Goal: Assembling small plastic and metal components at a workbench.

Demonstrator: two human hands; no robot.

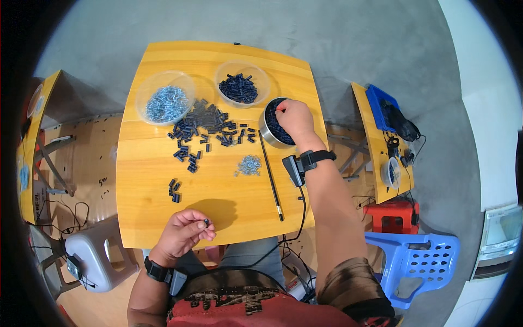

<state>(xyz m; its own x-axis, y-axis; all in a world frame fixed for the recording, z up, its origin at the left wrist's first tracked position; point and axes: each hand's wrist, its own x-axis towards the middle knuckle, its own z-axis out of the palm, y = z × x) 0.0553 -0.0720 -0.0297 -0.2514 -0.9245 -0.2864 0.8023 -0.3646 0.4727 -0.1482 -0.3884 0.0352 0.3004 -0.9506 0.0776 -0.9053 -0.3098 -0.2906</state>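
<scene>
My left hand (188, 231) is at the near edge of the table, thumb and fingers pinched on a small black plastic piece (206, 223). My right hand (297, 119) reaches over the rim of a round metal bowl (266, 134) full of small dark pieces (276, 128). Its fingers are closed at the pieces; what they grip, if anything, is hidden. Left of the bowl, black rectangular pieces (190, 128) lie in a loose heap, with a small group (174, 191) nearer me. A little pile of silvery metal bits (249, 165) lies mid-table.
Two clear plastic tubs stand at the back: one of silvery parts (166, 103), one of dark pieces (238, 89). A thin black rod (271, 180) lies beside the bowl. Cables hang at the near table edge. A blue plastic chair (419, 267) and red stool (389, 217) stand right.
</scene>
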